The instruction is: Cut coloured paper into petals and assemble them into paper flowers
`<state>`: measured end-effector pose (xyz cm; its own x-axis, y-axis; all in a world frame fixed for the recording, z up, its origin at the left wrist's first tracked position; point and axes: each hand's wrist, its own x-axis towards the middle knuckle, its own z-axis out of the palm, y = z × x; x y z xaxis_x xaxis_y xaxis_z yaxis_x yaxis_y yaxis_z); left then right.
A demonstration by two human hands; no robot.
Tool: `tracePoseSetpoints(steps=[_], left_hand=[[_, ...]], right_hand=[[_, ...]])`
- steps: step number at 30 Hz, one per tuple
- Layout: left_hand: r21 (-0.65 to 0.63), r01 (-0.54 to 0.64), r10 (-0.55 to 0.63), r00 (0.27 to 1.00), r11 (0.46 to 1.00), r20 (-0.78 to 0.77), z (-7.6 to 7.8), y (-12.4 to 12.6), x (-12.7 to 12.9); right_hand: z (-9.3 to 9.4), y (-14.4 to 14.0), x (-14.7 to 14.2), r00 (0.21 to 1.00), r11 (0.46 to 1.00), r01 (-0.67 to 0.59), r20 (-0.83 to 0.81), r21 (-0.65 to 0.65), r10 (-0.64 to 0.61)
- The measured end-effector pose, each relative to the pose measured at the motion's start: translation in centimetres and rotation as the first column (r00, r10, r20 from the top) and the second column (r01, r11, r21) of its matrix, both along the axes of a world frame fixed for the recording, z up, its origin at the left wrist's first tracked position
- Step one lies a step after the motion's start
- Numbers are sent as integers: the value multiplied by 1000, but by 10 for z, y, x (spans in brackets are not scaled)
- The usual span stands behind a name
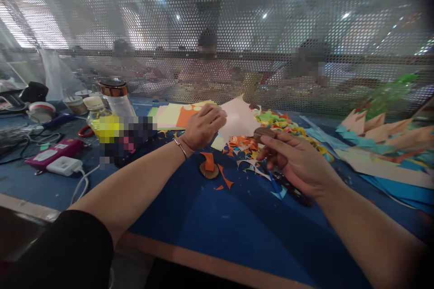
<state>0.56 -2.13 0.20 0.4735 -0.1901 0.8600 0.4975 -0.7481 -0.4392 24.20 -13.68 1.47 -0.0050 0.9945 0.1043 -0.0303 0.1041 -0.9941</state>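
Black sleeve (68, 253) lowest in view, bare forearms reaching out over blue counter (203, 216). Right hand (298, 165) closed in a pinch on small brown disc (264, 134), disc at fingertips, raised above the counter. Left hand (203, 126) left of the disc, fingers curled on edge of pale pink paper sheet (239, 117). Second brown disc with orange strip (209, 168) flat on the counter, below and left of the held disc, between the two hands. Orange paper scraps (242, 144) just below the held disc. Stack of coloured sheets (172, 115) further left. Glass jar (117, 97) well left. Perforated metal screen (217, 31) behind.
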Motion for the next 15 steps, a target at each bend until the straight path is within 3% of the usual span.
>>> tracePoseSetpoints(steps=[8, 15], left_hand=[[23, 7, -8, 999, 1000, 46, 4, 3, -11], [-177, 13, 12, 990, 984, 139, -6, 4, -7]], right_hand=[[5, -1, -1, 990, 997, 65, -124, -45, -70], [-4, 5, 5, 1000, 995, 15, 19, -96, -13]])
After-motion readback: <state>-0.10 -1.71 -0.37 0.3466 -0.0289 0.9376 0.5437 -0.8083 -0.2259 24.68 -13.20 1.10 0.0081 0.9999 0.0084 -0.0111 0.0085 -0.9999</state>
